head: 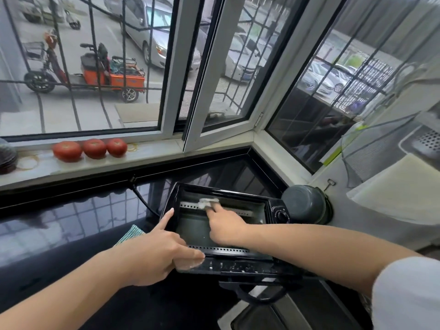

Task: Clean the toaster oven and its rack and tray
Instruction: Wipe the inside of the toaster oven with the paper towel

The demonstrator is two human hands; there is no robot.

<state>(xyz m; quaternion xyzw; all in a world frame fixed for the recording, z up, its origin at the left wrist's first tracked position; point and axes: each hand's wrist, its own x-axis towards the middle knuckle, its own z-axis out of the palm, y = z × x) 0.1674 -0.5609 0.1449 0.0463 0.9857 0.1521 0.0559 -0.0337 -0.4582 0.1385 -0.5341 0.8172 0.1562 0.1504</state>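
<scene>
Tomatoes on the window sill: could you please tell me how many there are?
3. They lie in a row on the sill, left of the open window: the left tomato, the middle tomato and the right tomato. None seems hidden behind them.

Black toaster oven (pixel 223 225) on a glossy black table (pixel 71 225), door (pixel 238 266) lowered toward the viewer. The right hand (pixel 225 226) reaches into the cavity, fingers pressing a small white cloth wad (pixel 208 202) against the perforated metal strip (pixel 190 206) at the back. The left hand (pixel 154 254) braces the oven's left edge, forefinger extended along the frame, thumb on the door hinge edge. Three red tomatoes (pixel 90 148) lie on the pale windowsill (pixel 142 153); a dark green pot (pixel 306 207) stands just right of the oven.
</scene>
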